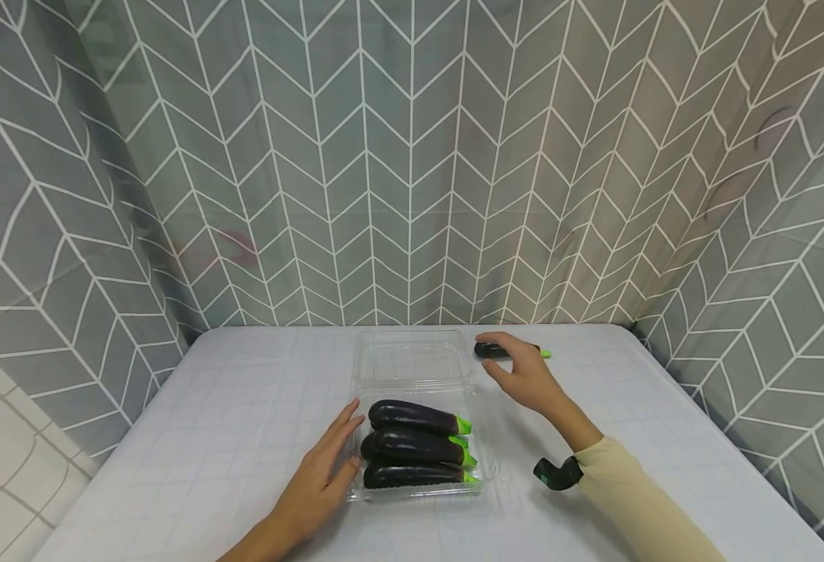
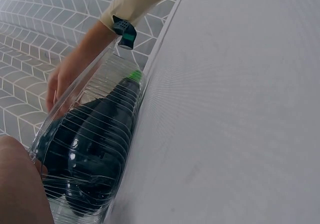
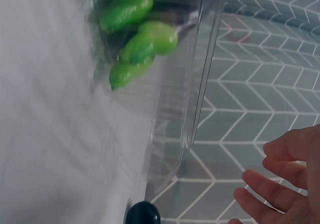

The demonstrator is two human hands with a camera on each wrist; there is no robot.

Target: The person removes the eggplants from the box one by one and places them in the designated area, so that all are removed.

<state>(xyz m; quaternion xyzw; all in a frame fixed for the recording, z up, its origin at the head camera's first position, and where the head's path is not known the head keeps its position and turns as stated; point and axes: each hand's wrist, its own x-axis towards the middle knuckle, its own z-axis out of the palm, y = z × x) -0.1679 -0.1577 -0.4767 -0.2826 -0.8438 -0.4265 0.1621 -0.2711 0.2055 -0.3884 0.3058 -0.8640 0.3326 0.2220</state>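
Several dark purple eggplants (image 1: 412,446) with green stems lie stacked in a clear plastic clamshell container (image 1: 422,492), whose lid (image 1: 412,357) is folded back. My left hand (image 1: 317,478) rests at the container's left side, fingers extended along its wall; in the left wrist view only part of that hand (image 2: 22,181) shows. At the back, right of the lid, a single eggplant (image 1: 491,350) lies on the table. My right hand (image 1: 524,376) hovers over it, thumb and fingers spread. The right wrist view shows those fingers (image 3: 270,191) apart from the eggplant's dark end (image 3: 143,214).
A white cloth covers the table (image 1: 243,390). Grey curtains with white chevron lines (image 1: 412,172) hang behind and on both sides. A black wrist camera (image 1: 558,474) sits on the right forearm by the beige sleeve (image 1: 637,496).
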